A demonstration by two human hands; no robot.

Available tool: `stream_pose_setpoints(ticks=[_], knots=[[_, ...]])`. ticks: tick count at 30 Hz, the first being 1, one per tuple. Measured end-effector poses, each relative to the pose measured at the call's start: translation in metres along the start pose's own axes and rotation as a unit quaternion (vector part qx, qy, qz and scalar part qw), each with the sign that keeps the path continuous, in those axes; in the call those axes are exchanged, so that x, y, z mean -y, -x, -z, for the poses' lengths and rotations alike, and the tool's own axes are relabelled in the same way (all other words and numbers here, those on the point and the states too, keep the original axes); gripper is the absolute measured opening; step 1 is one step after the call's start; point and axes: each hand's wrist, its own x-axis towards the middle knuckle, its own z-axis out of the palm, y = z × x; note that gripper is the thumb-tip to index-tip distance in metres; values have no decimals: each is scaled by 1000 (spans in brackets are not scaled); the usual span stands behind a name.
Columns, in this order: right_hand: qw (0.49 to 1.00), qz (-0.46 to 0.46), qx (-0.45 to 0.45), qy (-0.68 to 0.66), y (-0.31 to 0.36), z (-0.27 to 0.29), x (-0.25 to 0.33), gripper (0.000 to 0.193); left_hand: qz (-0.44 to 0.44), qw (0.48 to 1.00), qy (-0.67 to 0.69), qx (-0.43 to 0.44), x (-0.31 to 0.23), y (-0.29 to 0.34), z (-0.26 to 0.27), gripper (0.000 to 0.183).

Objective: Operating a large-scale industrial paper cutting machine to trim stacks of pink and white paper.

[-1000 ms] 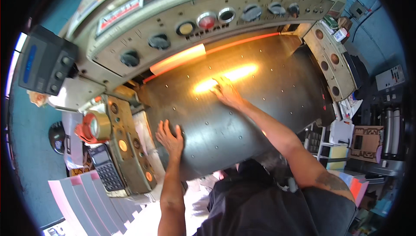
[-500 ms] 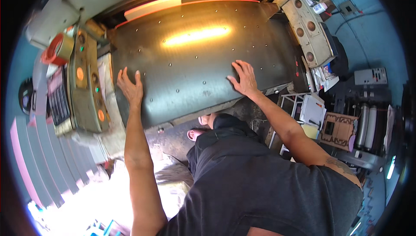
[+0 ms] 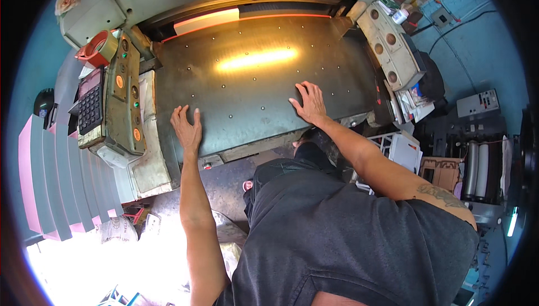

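In front of me lies the dark metal bed [image 3: 241, 95] of a large cutting machine, dotted with small round studs or holes. My left hand [image 3: 187, 132] is over its near left part, fingers spread and nothing in them. Toward the near right of the bed is my right hand [image 3: 310, 104], also with fingers apart and holding nothing. Whether the palms press on the metal cannot be made out. At the back, a pale block [image 3: 206, 21] sits under the machine's front beam, beside a thin red line running along the bed.
A control panel [image 3: 128, 92] with lit buttons stands at the left, with a calculator [image 3: 91, 104] and a tape roll [image 3: 101, 48] beside it. Another panel [image 3: 387, 45] is at the right. Pink-edged grey sheets [image 3: 67, 177] stand left. Papers and a white rack [image 3: 401, 154] are at the right.
The view has shifted, showing more of the machine's front. My left hand has moved right and nearer along the bed. My right hand stays in about the same place.
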Motion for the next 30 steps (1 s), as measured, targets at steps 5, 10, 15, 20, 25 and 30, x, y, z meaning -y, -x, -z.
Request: stream_pose_setpoints(ticks=[5, 10, 15, 20, 25, 30], knots=[[1000, -5, 12, -22, 0, 1, -1, 57, 0, 1000, 13, -12, -2, 4, 0, 42], [1000, -15, 19, -10, -6, 1, 0, 59, 9, 1000, 22, -8, -5, 0, 2, 42], [1000, -3, 17, -22, -9, 3, -3, 61, -2, 1000, 7, -14, -6, -12, -1, 49], [999, 14, -3, -38, -31, -6, -7, 63, 73, 996, 51, -26, -5, -62, -22, 55], [976, -97, -21, -196, -160, -71, 6, 68, 167, 979, 113, -40, -1, -152, -57, 58], [872, -221, -60, -432, -324, -153, 32, 69, 171, 977, 128, 22, 6, -283, -101, 62]])
